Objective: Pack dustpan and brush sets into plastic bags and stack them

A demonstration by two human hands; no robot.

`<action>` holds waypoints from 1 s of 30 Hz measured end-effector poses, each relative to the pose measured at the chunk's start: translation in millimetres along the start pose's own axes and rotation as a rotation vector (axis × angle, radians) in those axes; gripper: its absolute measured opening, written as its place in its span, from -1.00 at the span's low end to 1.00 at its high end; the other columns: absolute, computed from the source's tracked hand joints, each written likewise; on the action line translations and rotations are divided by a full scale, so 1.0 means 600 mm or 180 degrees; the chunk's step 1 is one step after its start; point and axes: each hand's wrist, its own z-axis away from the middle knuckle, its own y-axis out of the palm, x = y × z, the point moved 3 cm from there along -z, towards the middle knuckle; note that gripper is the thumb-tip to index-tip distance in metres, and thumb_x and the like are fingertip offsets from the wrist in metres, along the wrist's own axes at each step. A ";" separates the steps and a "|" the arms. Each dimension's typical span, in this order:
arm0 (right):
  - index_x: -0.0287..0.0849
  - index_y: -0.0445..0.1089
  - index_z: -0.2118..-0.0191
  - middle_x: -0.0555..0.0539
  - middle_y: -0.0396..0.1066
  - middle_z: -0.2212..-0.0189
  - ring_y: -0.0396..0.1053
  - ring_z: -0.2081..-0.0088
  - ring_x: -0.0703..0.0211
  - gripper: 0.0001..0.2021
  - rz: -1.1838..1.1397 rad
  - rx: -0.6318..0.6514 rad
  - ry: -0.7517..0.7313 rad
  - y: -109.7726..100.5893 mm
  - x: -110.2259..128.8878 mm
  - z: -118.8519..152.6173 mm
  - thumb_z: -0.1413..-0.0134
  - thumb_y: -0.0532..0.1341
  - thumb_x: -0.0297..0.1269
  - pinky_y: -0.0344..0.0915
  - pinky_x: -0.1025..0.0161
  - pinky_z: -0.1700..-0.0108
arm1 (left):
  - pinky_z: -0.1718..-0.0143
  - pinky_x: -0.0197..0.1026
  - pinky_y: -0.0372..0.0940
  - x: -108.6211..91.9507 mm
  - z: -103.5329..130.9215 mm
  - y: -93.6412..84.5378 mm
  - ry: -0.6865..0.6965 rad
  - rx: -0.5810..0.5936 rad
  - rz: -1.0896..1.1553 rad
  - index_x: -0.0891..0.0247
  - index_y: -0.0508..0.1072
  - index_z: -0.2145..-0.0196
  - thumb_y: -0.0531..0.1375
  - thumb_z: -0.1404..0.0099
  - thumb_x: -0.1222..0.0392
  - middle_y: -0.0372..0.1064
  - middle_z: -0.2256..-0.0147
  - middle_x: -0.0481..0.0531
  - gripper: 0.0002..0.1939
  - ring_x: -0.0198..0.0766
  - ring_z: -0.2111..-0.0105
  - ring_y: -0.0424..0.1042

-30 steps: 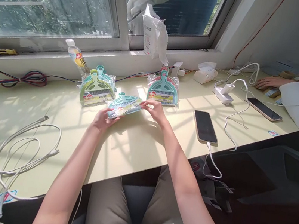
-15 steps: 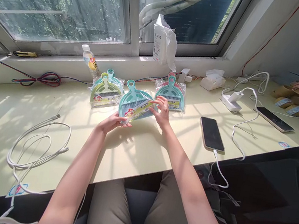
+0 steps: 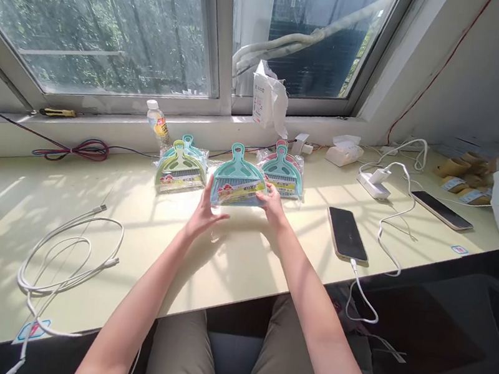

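you are holding the wrapped teal dustpan set [image 3: 235, 170] upright or nearly so over the tabletop [image 3: 220, 277], its handle pointing toward the window [image 3: 137, 24]. it is sitting between the green-fronted set [image 3: 180, 170] on your left and the pink-and-teal set [image 3: 283, 168] on your right. your right hand [image 3: 273, 208] is pinching the lower right corner, thumb in front, closed on wrap and pan edge together. your left hand [image 3: 202, 214] is staying wide, thumb well apart from the fingers, with the fingers lying along the left edge rather than gripping it. whether the bottom edge is touching the tabletop, you cannot tell.

the set is probably feeling light, the pan stiff, the bristles softer, nothing very fragile. the clear film is looking loose and slippery, so a corner pinch is risking a slide or twist; both side rims, or the handle's neck, are offering firmer holds.
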 end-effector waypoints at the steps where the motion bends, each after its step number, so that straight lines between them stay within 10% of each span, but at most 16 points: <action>1: -0.01 0.28 0.06 0.07 0.54 0.37 0.49 0.34 0.13 -0.39 0.0002 0.0076 -0.0003 0.002 0.003 0.002 0.34 0.46 -0.21 0.37 0.25 0.34 | -0.34 0.15 0.14 0.002 0.000 0.001 -0.0057 -0.0279 -0.0042 0.08 0.06 -0.43 0.42 -0.14 -0.09 0.03 -0.42 0.26 0.03 0.19 -0.44 -0.03; 5: 0.00 0.26 0.12 0.08 0.53 0.35 0.50 0.29 0.10 -0.45 0.0382 0.0361 -0.0245 -0.021 0.022 0.023 0.31 0.45 -0.19 0.39 0.21 0.26 | -0.07 0.13 0.40 0.010 0.002 0.016 -0.0582 -0.0873 0.0297 0.20 0.18 -0.36 0.25 -0.30 -0.06 0.40 -0.16 0.30 -0.25 0.11 -0.12 0.45; 12: -0.09 0.35 0.17 -0.13 0.53 0.18 0.48 0.10 -0.07 -0.60 0.2267 -0.0454 -0.0641 -0.201 0.039 0.045 0.24 0.36 -0.27 0.39 -0.03 -0.02 | 0.35 -0.16 0.32 0.007 0.004 0.151 -0.0805 0.0280 -0.0458 0.30 0.52 0.42 0.29 -0.19 0.00 0.43 0.50 0.04 -0.73 -0.10 0.39 0.46; 17: -0.22 0.35 -0.06 -0.34 0.44 -0.08 0.38 -0.15 -0.16 -0.57 0.3094 -0.1235 -0.0981 -0.229 0.033 0.014 -0.01 0.17 -0.37 0.26 -0.10 -0.23 | 0.00 0.00 0.37 0.011 -0.053 0.235 -0.0535 0.0041 -0.1261 0.25 0.54 0.16 0.22 -0.31 0.12 0.51 0.13 0.21 -0.79 0.07 0.02 0.45; 21: -0.29 0.35 -0.15 -0.45 0.22 -0.27 0.09 -0.35 -0.29 -0.55 0.3699 -0.1884 -0.1320 -0.201 0.031 -0.030 -0.14 0.14 -0.33 0.13 -0.17 -0.31 | -0.27 0.13 0.22 0.029 -0.113 0.255 -0.0542 -0.0596 -0.1441 0.21 0.36 -0.17 0.23 -0.34 0.09 0.21 -0.28 0.32 -0.52 0.13 -0.32 0.18; 30: -0.23 0.17 -0.35 -0.44 0.26 -0.28 0.20 -0.33 -0.29 -0.46 0.4023 -0.1681 -0.0859 -0.193 0.020 -0.144 -0.35 -0.06 -0.17 0.12 -0.22 -0.29 | -0.27 0.08 0.18 0.079 -0.210 0.280 -0.0925 -0.0572 -0.0946 0.31 0.29 -0.30 0.15 -0.37 0.25 0.35 -0.20 0.44 -0.45 0.16 -0.27 0.30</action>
